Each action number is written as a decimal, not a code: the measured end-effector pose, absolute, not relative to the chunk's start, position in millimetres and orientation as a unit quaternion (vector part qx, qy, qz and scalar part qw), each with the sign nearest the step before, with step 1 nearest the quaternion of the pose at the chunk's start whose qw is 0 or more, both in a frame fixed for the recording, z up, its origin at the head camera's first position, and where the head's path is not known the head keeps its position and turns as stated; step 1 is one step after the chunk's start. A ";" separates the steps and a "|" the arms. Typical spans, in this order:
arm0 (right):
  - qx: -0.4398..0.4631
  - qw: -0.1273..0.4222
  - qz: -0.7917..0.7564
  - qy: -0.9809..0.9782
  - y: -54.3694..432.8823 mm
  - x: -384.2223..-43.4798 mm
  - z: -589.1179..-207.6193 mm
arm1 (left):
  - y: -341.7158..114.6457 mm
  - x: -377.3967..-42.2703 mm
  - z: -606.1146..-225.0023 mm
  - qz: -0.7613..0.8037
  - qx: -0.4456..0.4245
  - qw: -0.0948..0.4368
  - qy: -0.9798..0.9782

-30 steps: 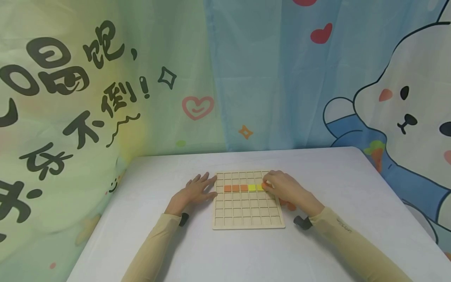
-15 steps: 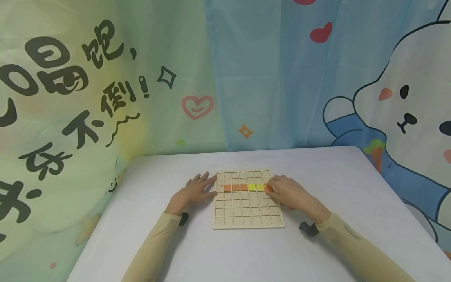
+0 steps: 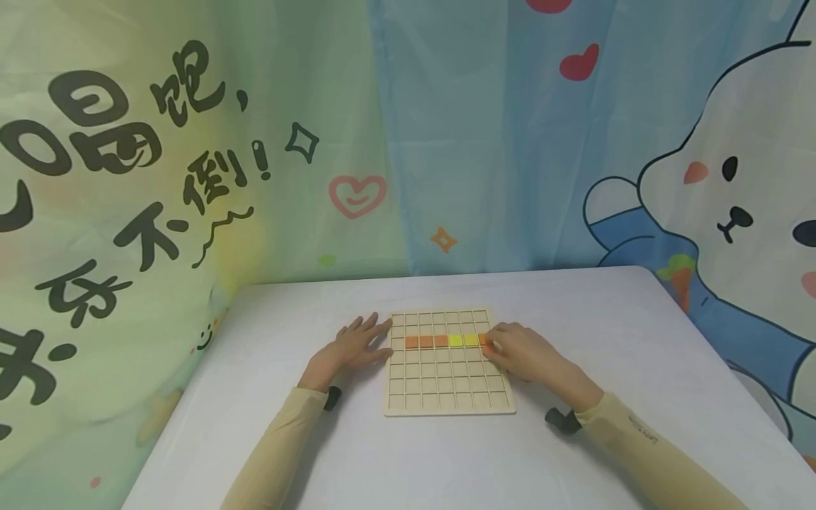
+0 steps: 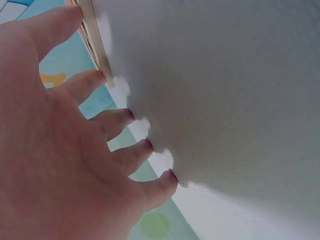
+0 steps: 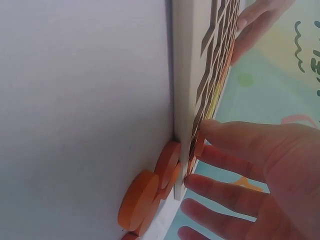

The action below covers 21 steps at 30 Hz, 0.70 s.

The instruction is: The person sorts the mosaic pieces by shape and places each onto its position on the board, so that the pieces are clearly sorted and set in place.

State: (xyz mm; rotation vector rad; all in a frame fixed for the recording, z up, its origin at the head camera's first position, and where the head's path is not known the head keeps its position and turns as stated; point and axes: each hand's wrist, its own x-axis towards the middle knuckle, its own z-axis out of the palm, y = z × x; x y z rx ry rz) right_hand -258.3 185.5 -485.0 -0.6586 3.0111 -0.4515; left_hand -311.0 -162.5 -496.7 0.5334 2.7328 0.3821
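A pale wooden grid board [image 3: 440, 386] lies on the white table. One row across it bears several orange pieces [image 3: 426, 341] and two yellow pieces [image 3: 455, 341]. My left hand [image 3: 349, 348] lies with spread fingers at the board's left edge; in the left wrist view, thumb and index finger touch its side. At the row's right end, my right hand [image 3: 525, 352] pinches an orange piece [image 5: 200, 144] between thumb and index finger, right at the board's surface. The other right fingers extend along the board's edge.
In the right wrist view, several round orange discs [image 5: 139, 200] lie on the table against the board's right side, hidden under the right hand in the head view. A printed curtain [image 3: 446, 142] hangs behind the table [image 3: 306, 439].
My right hand has moved slightly right and toward me, carrying the orange piece from over the yellow pieces to the cell at their right. The left hand has stayed put.
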 end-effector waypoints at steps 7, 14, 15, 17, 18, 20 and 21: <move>-0.212 0.009 -0.141 0.967 187.4 -257.0 -487.0 | -162.6 -310.2 -497.3 0.133 0.187 0.163 0.959; -0.208 0.013 -0.142 0.968 190.6 -257.3 -486.3 | -162.3 -309.8 -494.9 0.138 0.184 0.167 0.959; -0.203 0.015 -0.142 0.969 191.6 -257.4 -486.1 | -162.3 -309.9 -494.5 0.138 0.184 0.167 0.959; -0.194 0.020 -0.142 0.971 194.3 -257.3 -484.9 | -162.6 -310.3 -494.4 0.140 0.185 0.167 0.958; -0.186 0.024 -0.141 0.972 196.2 -257.2 -484.3 | -162.7 -310.7 -494.9 0.139 0.185 0.167 0.958; -0.171 0.035 -0.137 0.975 200.1 -256.9 -483.1 | -163.2 -311.5 -496.1 0.136 0.187 0.168 0.958; -0.164 0.039 -0.136 0.976 202.2 -256.9 -482.7 | -163.3 -311.8 -496.7 0.136 0.188 0.168 0.958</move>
